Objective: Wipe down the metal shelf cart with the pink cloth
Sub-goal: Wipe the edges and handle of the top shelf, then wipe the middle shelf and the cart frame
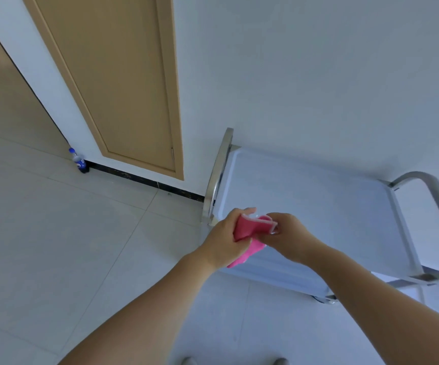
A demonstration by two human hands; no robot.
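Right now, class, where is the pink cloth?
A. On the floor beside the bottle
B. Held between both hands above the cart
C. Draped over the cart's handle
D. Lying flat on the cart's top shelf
B: the left hand and right hand both grip the pink cloth above the metal shelf cart.

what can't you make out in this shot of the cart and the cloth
All in the head view:
- Pink cloth: bunched between the left hand and right hand, so its full shape is hidden.
- Metal shelf cart: lower shelves are covered by the top shelf and the right forearm; its wheels are mostly out of sight.
- Bottle on the floor: label too small to read.
- Shoes: cut off by the bottom edge.
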